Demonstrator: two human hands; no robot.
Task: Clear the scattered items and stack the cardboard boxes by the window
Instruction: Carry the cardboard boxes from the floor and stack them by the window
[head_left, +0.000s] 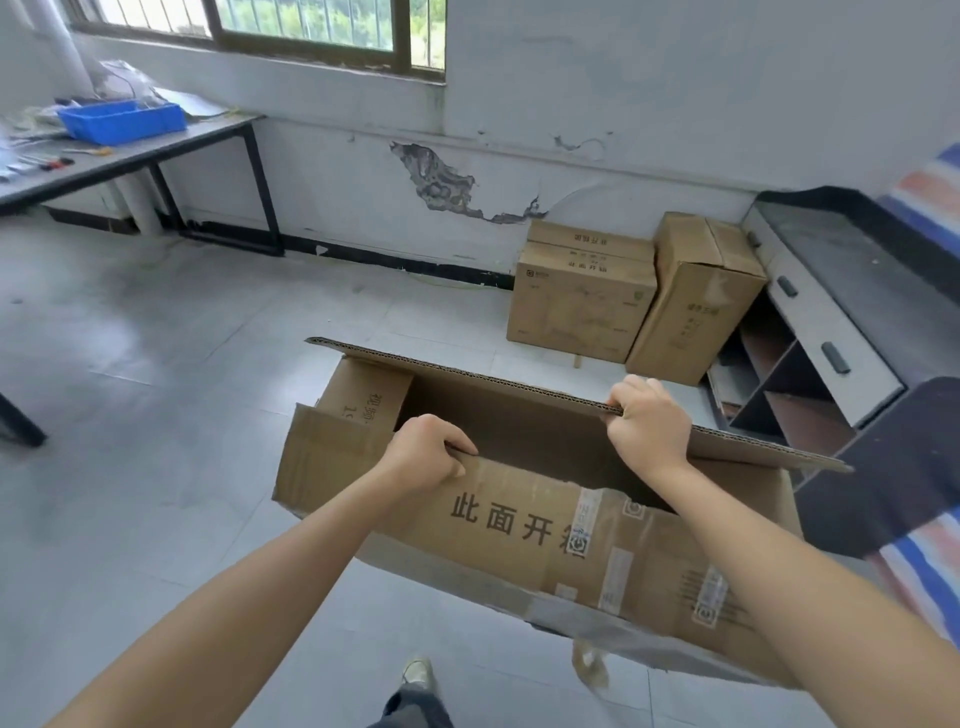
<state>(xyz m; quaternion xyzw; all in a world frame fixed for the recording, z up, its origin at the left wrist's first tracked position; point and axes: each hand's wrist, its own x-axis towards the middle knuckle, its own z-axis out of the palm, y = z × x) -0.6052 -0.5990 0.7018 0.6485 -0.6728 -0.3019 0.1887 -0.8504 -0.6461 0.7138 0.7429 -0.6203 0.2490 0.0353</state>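
Observation:
A large open cardboard box (519, 525) with printed characters and shipping labels hangs above the floor in front of me. My left hand (423, 457) grips the near top flap at its edge. My right hand (649, 421) grips the edge of the far flap, which stands out flat. The box's inside is dark and I cannot see anything in it. By the wall under the window stand two stacked cardboard boxes (579, 306), with a taller box (696, 296) leaning beside them.
A low cabinet (826, 332) with open cubbies stands at the right. A table (130, 156) at the back left carries a blue bin (122, 122) and small tools. Grey tiled floor (182, 364) lies between. A striped cloth (930, 566) hangs at the right edge.

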